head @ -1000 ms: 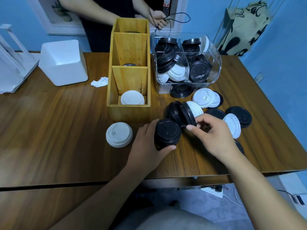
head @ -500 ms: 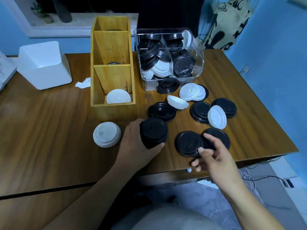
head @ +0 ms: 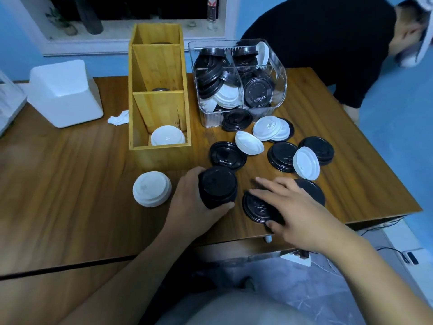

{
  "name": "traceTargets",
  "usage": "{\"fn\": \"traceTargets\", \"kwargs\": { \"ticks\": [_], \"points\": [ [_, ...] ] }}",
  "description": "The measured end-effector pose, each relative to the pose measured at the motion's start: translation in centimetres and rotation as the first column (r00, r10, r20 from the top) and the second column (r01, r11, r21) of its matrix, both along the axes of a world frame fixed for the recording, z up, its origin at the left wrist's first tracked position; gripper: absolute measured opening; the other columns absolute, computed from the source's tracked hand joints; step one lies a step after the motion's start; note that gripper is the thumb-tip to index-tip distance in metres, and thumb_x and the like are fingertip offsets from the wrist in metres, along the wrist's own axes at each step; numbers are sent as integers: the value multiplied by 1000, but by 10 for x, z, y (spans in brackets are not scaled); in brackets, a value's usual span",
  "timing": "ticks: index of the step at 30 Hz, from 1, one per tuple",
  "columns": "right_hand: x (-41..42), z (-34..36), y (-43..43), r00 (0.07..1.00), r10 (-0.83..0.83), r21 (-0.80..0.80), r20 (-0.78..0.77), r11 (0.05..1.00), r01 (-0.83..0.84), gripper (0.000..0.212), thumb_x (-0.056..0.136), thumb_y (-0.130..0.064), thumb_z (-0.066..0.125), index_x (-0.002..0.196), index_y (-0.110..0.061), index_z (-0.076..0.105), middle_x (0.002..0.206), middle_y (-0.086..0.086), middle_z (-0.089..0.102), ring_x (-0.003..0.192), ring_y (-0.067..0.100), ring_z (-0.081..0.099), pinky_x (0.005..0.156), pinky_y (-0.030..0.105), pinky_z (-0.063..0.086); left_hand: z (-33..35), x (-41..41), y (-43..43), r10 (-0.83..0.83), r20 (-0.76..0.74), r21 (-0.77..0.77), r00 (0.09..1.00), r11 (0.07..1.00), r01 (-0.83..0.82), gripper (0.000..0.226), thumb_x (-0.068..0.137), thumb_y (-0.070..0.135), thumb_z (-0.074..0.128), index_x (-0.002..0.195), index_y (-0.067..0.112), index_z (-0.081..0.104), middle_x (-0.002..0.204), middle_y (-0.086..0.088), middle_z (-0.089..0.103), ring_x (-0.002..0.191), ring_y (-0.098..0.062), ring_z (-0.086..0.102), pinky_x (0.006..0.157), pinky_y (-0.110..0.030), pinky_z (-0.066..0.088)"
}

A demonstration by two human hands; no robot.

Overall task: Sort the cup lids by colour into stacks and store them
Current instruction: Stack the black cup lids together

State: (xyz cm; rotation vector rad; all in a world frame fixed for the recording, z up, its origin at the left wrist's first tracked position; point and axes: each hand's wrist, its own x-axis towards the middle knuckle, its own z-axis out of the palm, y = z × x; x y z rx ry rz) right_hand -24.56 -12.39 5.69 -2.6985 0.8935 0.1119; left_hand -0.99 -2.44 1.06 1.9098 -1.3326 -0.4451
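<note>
Cup lids in black make up the black stack (head: 218,186), held by the left hand (head: 194,205) with fingers curled round its side on the table (head: 70,184). Just left of that hand stands a white stack (head: 151,188). Beyond it, the wooden organiser (head: 161,153) holds white lids (head: 167,136) in its nearest compartment. The right hand (head: 293,207) lies spread, fingers straight, over a single black lid (head: 254,207), thumb at the near rim. Past its fingertips lie loose lids (head: 228,156) of both colours and a clear bin (head: 282,76) with more.
</note>
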Motion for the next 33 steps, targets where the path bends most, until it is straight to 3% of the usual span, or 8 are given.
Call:
{"fn": "traceTargets", "kwargs": {
  "ticks": [4,6,9,12,15,19,25,33],
  "points": [
    [11,3,-5,997,-24,-114,-72,993,15,82,80,-69,65,151,-43,35,138,-18,44,125,13,36,97,35,37,-1,0,0,3,9,-2,1000,1000,-3,86,63,55,90,131,31,43,122,17,48,115,-8,48,98,-35,48],
    [14,3,-4,995,-63,-163,-72,985,50,84,74,-81,59,146,-41,43,122,-14,45,116,13,40,95,36,40,-1,-1,0,5,12,0,1000,1000,-5,87,63,56,90,132,30,43,123,15,49,115,-8,48,98,-35,48],
    [15,10,-4,974,-199,-61,111,976,207,80,66,-81,64,132,-36,55,106,-14,44,103,10,48,88,30,45,1,-2,-1,11,18,4,1000,1000,-11,86,62,57,90,131,30,45,123,15,50,114,-8,48,98,-33,47],
    [28,25,-2,881,-333,44,335,940,339,67,63,-74,73,117,-38,58,99,-16,45,92,6,53,78,26,44,2,-2,-2,10,24,10,1000,1000,-11,86,62,56,90,131,31,45,123,16,51,113,-5,48,98,-30,46],
    [59,31,7,848,-322,60,421,942,329,62,64,-72,74,114,-39,58,100,-16,45,94,7,55,80,28,47,1,-2,-2,7,22,15,1000,1000,-8,88,62,58,89,133,29,46,122,14,52,112,-5,48,95,-28,46],
    [91,20,12,911,-252,27,326,966,257,78,69,-77,68,135,-39,53,106,-10,41,103,15,56,87,30,48,-2,-1,-1,-6,-4,11,1000,1000,6,87,64,51,88,135,24,46,125,10,53,112,-6,48,94,-27,46],
    [99,12,12,918,-201,-7,342,976,216,83,73,-75,66,141,-29,53,117,-9,43,112,15,49,93,32,49,-7,1,-1,-7,-19,4,1000,1000,7,85,67,44,90,136,20,47,126,9,54,113,-2,45,93,-20,37],
    [104,10,7,946,-194,-49,259,976,214,78,71,-84,55,133,-38,51,118,-17,54,108,13,50,78,37,52,-10,1,-2,-13,-15,-5,1000,1000,13,88,67,48,88,138,22,44,128,8,54,116,-6,48,98,-28,44]
  ]
}}
